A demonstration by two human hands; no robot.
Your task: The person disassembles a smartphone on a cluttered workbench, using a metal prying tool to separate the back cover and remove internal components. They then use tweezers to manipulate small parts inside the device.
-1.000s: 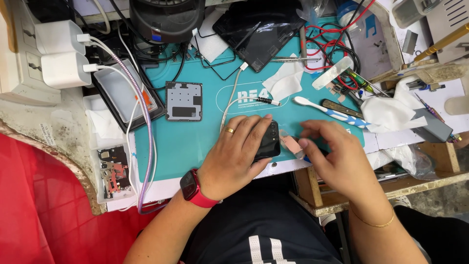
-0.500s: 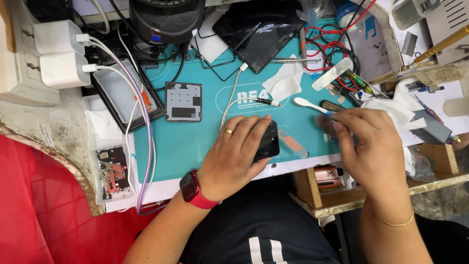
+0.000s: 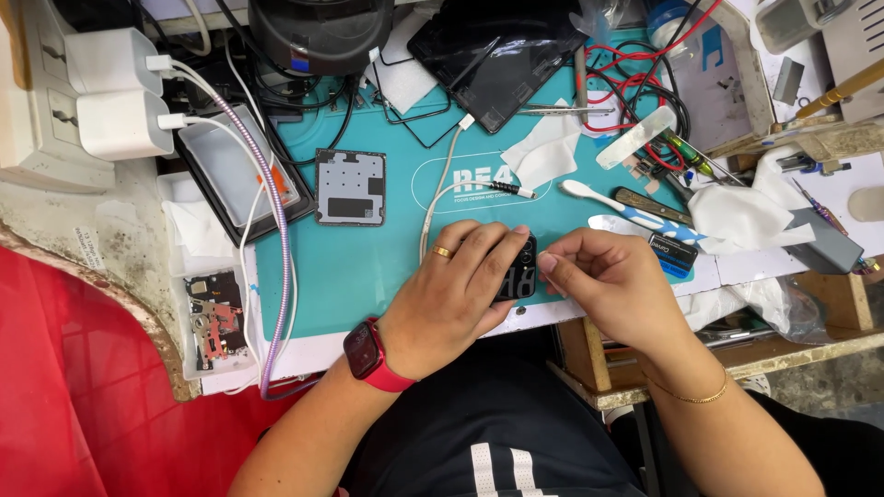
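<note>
A small black phone [image 3: 517, 269], judged light, stiff, slick and fragile, is pinned to the teal mat [image 3: 368, 267] under the left hand [image 3: 456, 290], best gripped by its edges, while the right hand [image 3: 608, 285] pinches at its side

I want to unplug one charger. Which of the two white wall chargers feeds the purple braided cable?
The upper white charger block: the purple braided cable starts at its plug. The lower white charger block feeds a plain white cable instead.

Bare teal mat [image 3: 368, 267] left of the hands; tools [image 3: 635, 198] crowd the right.
</note>
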